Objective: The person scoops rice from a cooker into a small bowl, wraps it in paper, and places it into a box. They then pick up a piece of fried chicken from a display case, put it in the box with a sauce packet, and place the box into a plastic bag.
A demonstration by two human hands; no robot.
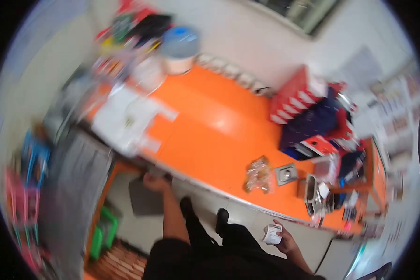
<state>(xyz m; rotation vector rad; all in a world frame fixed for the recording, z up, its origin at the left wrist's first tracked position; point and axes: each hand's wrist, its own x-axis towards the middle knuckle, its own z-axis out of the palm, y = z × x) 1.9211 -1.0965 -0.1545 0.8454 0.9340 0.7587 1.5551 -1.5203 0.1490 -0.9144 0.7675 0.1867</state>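
Observation:
My right hand [287,241] is closed around a small white tub [272,234] with a printed label, held out in front of the orange table's near edge. My left hand [156,181] is at that same edge, farther left, its fingers smeared by motion. Right beside it is a dark grey square panel [147,198], which the hand overlaps at the top in this view. A white plastic bag [121,116] lies flat on the table just beyond my left hand.
On the orange table [210,121] are a clear plastic packet [259,175], a small metal plate [286,174], a red-and-white box [296,95], dark blue fabric [312,119] and a blue-lidded container [179,49]. A green crate [103,231] and pink rack [23,200] stand lower left.

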